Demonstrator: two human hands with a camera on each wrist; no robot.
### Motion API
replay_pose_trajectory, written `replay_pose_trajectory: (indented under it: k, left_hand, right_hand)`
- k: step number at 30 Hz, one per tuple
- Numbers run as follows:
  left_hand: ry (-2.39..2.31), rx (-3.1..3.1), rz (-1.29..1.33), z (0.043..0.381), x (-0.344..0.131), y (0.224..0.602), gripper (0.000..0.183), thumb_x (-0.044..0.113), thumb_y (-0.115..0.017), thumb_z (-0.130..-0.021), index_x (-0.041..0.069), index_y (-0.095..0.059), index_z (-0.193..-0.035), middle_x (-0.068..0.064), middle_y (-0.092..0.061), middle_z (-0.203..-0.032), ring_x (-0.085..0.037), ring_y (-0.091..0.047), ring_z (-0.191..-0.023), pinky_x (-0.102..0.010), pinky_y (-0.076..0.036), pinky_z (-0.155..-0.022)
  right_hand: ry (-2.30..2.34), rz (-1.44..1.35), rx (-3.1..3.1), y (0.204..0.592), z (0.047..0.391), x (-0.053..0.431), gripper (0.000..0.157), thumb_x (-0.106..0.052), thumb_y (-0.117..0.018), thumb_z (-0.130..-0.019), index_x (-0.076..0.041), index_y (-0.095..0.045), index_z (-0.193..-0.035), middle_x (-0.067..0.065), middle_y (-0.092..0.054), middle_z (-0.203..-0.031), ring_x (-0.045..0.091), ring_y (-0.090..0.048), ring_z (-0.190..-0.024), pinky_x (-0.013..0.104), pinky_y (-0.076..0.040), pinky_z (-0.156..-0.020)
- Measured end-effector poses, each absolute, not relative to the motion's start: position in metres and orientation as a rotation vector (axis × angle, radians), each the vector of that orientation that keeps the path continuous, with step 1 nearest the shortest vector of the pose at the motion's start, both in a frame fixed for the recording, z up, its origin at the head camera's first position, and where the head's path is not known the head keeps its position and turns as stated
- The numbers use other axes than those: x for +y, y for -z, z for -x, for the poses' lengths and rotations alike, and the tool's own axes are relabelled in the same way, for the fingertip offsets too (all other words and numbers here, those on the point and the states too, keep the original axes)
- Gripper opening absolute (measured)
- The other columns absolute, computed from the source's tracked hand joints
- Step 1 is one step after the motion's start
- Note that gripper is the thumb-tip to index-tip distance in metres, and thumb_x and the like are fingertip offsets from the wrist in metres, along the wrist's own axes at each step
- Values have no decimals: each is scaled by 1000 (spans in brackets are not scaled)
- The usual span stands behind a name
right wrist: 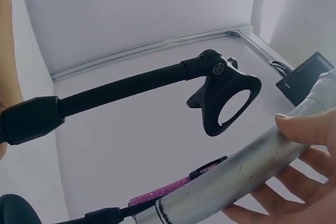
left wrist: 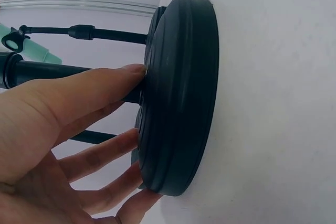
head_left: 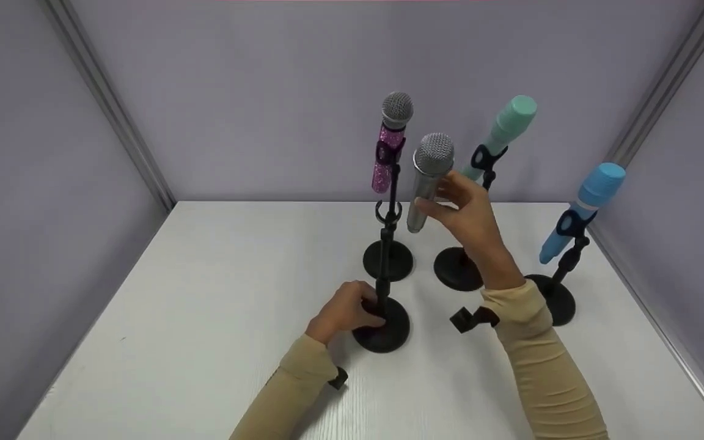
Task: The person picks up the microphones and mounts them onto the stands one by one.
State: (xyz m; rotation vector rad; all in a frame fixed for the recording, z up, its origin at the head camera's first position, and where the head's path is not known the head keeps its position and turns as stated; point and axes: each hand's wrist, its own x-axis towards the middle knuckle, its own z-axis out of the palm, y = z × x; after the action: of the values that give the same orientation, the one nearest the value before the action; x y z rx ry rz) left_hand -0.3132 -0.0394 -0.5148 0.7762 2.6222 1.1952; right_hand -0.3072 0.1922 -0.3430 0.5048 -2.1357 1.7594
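My right hand (head_left: 468, 211) pinches a silver microphone (head_left: 423, 189) by its body, thumb on one side and fingers on the other. It is held tilted, mesh head up, beside the front black microphone stand (head_left: 382, 269). In the right wrist view, the stand's bare clip (right wrist: 210, 109) is apart from the silver microphone body (right wrist: 231, 179). Low on the same stand, my left hand (head_left: 346, 308) grips around the foot of the pole. The left wrist view has its thumb and fingers against the round base (left wrist: 181, 98), which stands on the white table (head_left: 236, 293).
Behind stands a glittery pink microphone (head_left: 381, 177) in its own stand. Mint green (head_left: 514, 119) and blue (head_left: 599, 183) microphones sit in stands to the right. Grey walls (head_left: 266, 91) enclose the table's back and sides. A dark flat object (right wrist: 302, 80) shows at the right wrist view's edge.
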Motion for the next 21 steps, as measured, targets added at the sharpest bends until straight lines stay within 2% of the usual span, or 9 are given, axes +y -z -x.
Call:
replay_pose_trajectory:
  k: [7,14,18,21]
  left_hand:
    - [-1192,2613,-741,313,-42,514,20,8,-90,-76,7,-80,-92,-4,-76,-93,-13,-67,-88,-32,-58,-82]
    - [-1217,2596,-762,312,-41,514,18,7,-90,-76,7,-80,-91,-3,-75,-92,-10,-65,-85,-29,-57,-78]
    - [-1213,2587,-768,313,-41,512,17,8,-89,-76,7,-81,-90,-1,-75,-91,-8,-64,-84,-27,-56,-77]
    - [-1188,2600,-781,313,-40,512,16,8,-90,-77,8,-81,-91,-1,-75,-91,-8,-63,-84,-26,-55,-77]
  right_hand:
    - [-1732,-727,-2187,326,321,175,51,-1,-76,-91,-7,-62,-140,11,-67,-132,17,-65,-120,43,-50,-109]
    - [-1650,-885,-2309,319,319,164,50,0,-73,-93,-1,-58,-140,16,-64,-134,26,-61,-128,46,-47,-114]
    - [-1551,-945,-2367,319,315,163,60,-3,-79,-89,-3,-55,-144,16,-60,-139,27,-56,-136,46,-43,-118]
    - [-1452,-971,-2408,323,315,162,76,-10,-86,-83,-6,-49,-150,14,-56,-147,27,-52,-141,46,-41,-120]
